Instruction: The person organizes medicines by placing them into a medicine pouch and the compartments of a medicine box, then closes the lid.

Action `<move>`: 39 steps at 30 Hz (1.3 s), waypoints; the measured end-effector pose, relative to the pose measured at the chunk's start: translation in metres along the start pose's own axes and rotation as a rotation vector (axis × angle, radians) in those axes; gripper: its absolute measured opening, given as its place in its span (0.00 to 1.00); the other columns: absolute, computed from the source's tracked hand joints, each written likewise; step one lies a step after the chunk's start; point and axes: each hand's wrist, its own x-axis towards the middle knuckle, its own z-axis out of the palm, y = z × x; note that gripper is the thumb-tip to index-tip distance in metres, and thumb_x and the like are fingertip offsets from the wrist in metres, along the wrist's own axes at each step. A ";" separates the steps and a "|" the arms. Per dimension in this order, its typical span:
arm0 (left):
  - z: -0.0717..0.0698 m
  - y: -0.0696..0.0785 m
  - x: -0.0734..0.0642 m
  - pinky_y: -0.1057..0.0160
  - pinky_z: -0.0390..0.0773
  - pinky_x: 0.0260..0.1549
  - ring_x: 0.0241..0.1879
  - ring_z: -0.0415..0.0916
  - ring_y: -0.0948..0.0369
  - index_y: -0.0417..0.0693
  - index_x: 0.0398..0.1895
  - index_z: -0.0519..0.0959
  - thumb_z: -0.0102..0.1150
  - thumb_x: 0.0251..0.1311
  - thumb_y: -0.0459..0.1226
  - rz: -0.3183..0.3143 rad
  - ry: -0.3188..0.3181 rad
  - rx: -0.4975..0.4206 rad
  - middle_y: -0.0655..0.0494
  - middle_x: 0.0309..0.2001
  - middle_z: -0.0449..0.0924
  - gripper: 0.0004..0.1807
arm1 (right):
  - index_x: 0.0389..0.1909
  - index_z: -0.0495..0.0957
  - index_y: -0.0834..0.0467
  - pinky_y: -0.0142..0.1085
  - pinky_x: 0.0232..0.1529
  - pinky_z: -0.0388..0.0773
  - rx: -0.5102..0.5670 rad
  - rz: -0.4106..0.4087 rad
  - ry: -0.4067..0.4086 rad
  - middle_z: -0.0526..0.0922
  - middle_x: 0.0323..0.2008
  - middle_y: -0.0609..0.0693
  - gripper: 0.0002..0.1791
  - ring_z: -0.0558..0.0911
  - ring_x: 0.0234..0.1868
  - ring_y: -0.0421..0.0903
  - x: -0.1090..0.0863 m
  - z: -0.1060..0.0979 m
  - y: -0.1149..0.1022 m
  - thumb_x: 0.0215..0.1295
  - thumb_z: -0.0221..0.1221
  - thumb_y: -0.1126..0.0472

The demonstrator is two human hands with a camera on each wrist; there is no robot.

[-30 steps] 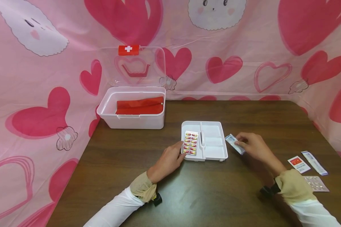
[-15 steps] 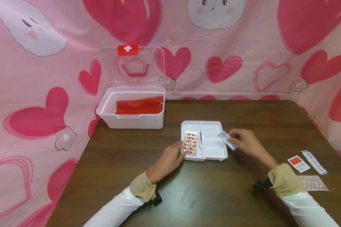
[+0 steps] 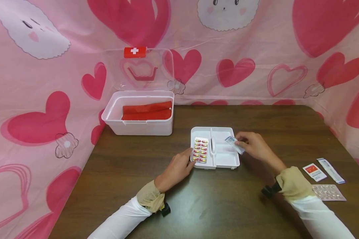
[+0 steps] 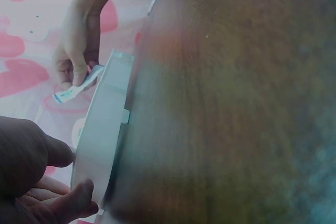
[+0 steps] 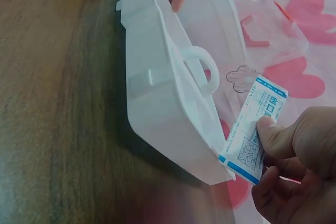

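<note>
A white divided tray (image 3: 224, 160) with a small upright handle lies on the table. My left hand (image 3: 176, 169) grips its left edge, fingertips reaching over the rim. In the tray's left section lies a blister pack of red-and-yellow capsules (image 3: 200, 150). My right hand (image 3: 255, 146) pinches a wrapped adhesive bandage (image 5: 255, 129), white with blue ends, between thumb and fingers. In the head view the bandage sits above the tray's right-hand compartments, tilted across the right rim. No contents show in those compartments.
At the back left stands a white first-aid box (image 3: 140, 127), its clear lid raised and a red pouch (image 3: 146, 111) inside. Right of my right arm lie a red-and-white sachet (image 3: 314, 172), a long narrow packet (image 3: 330, 170) and a silver blister pack (image 3: 330, 192).
My right hand has carried the bandage leftward from beside the tray to over its right side. The left hand and the tray have stayed put.
</note>
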 end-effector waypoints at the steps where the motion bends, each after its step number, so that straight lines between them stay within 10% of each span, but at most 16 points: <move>1: 0.000 0.000 0.000 0.54 0.79 0.56 0.58 0.79 0.56 0.38 0.69 0.68 0.59 0.68 0.37 -0.001 0.000 -0.003 0.45 0.63 0.77 0.28 | 0.34 0.82 0.61 0.37 0.37 0.75 0.003 -0.006 -0.002 0.86 0.30 0.53 0.02 0.78 0.32 0.45 0.001 0.000 0.000 0.61 0.65 0.68; 39: 0.002 -0.002 0.001 0.53 0.80 0.54 0.57 0.79 0.55 0.37 0.67 0.69 0.59 0.68 0.37 0.025 0.023 0.010 0.44 0.62 0.78 0.26 | 0.32 0.85 0.63 0.41 0.39 0.69 -0.055 -0.140 -0.169 0.80 0.28 0.53 0.03 0.74 0.33 0.49 0.038 0.028 0.006 0.58 0.65 0.72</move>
